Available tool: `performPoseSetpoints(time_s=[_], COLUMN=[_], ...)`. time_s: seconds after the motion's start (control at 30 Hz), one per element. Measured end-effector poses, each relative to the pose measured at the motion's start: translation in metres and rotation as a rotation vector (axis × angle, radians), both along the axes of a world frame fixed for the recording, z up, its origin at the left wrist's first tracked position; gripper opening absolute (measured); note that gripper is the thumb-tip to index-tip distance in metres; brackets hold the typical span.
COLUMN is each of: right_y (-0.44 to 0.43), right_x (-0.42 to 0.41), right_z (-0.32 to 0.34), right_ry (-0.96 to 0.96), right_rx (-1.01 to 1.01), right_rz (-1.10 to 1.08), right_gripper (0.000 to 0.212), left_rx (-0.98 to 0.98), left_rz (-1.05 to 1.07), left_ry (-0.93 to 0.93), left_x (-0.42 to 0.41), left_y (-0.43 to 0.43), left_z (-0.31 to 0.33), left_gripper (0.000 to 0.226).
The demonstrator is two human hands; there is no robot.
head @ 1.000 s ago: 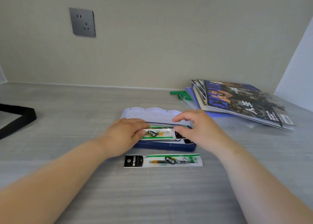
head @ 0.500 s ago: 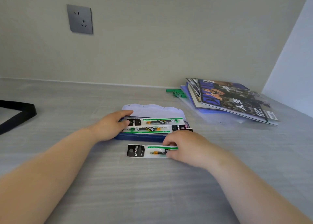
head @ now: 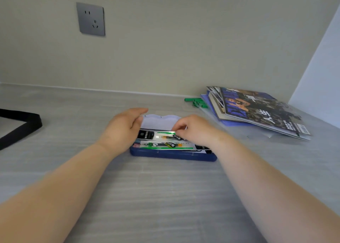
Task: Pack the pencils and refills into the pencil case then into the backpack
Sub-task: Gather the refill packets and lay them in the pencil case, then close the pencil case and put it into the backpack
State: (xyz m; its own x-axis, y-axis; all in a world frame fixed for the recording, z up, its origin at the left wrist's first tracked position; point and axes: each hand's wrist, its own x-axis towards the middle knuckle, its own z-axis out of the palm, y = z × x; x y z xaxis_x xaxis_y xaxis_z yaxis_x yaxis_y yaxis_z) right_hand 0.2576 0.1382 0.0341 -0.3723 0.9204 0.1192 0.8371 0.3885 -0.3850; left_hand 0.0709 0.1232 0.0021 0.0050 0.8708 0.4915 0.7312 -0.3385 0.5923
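A dark blue pencil case (head: 173,155) lies open at the middle of the grey table, its pale lid (head: 158,121) raised at the back. Several refill packets (head: 165,144) in white and green wrappers lie inside it. My right hand (head: 195,130) pinches the top refill packet (head: 161,134) by its right part, over the case. My left hand (head: 123,127) rests at the case's left end with fingers spread, touching the lid and the packet's black end. No pencils or backpack body can be made out.
A black strap (head: 22,126) lies at the left edge of the table. A stack of magazines (head: 257,112) sits at the back right, with green plastic pieces (head: 196,102) beside it. A grey wall socket (head: 91,19) is on the wall behind.
My right hand picked up the refill packet that lay in front of the case and carried it onto the case. My left hand stayed at the case's left end.
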Motion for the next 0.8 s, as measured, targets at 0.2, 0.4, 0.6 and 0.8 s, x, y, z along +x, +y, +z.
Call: performPoseSetpoints(time_s=[0.2, 0.4, 0.6, 0.8], right_y=[0.009, 0.032, 0.051, 0.069], right_x=[0.002, 0.043, 0.053, 0.046], right_z=[-0.019, 0.000, -0.020, -0.023], right_ry=[0.114, 0.492, 0.254, 0.588], right_rx=[0.216, 0.063, -0.195, -0.234], right_rz=[-0.051, -0.334, -0.472, -0.455], right_gripper=[0.026, 0.028, 0.057, 0.050], left_rx=[-0.040, -0.098, -0.026, -0.319], left_rz=[-0.263, -0.321, -0.174, -0.031], left_ry=[0.433, 0.502, 0.224, -0.460], left_x=[0.024, 0.023, 0.012, -0.006], left_y=[-0.011, -0.008, -0.001, 0.014], left_z=[-0.006, -0.006, -0.009, -0.009], left_gripper=[0.043, 0.037, 0.041, 0.046])
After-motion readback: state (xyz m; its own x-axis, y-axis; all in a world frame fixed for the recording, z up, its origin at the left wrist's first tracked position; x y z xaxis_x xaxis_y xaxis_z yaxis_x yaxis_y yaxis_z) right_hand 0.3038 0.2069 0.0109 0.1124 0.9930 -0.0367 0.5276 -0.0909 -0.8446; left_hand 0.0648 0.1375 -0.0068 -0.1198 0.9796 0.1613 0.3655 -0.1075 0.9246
